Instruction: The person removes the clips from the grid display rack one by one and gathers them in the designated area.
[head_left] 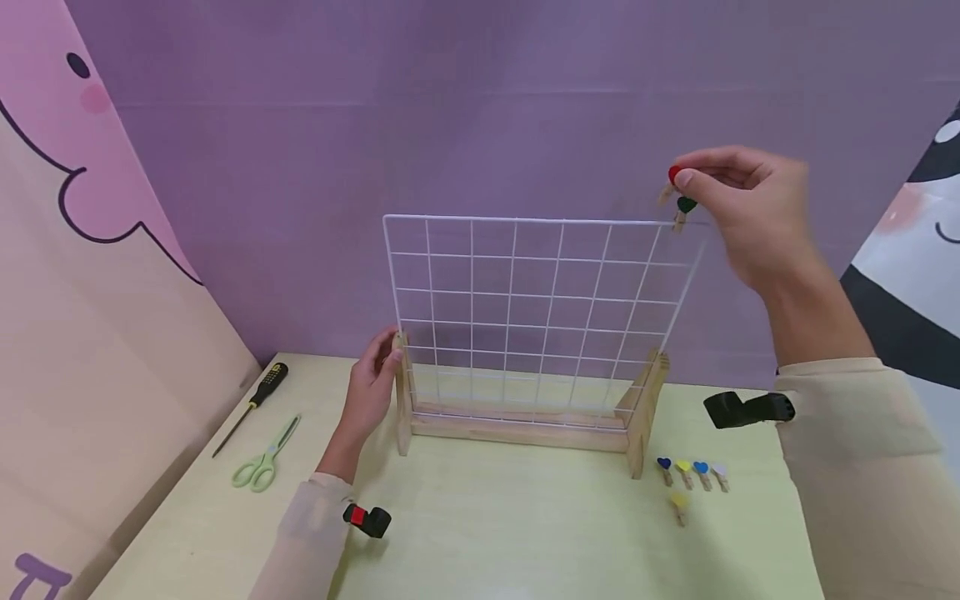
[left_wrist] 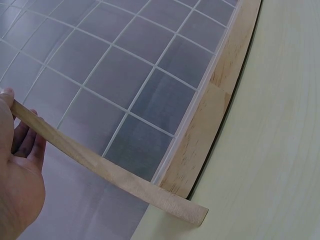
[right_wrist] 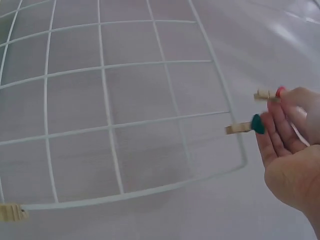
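Observation:
A white wire grid (head_left: pixel 514 293) stands upright in a wooden stand (head_left: pixel 517 430). My left hand (head_left: pixel 369 382) grips the upper end of the stand's left leg (left_wrist: pixel 95 162) between thumb and fingers. Above the grid's top right corner, my right hand (head_left: pixel 757 200) pinches a small wooden clothespin with a red heart (head_left: pixel 674 174) between thumb and fingertips. Just below it, a clothespin with a green heart (right_wrist: pixel 257 124) lies across the top wire near that corner, close to my fingers. Whether my fingers touch the green one, I cannot tell.
Several heart clothespins, among them a dark blue one (head_left: pixel 665 468) and a yellow one (head_left: pixel 678 505), lie right of the stand. Green-handled scissors (head_left: pixel 262 467) and a black-handled screwdriver (head_left: pixel 268 387) lie on the left. A purple backdrop (head_left: pixel 480 125) rises behind the table.

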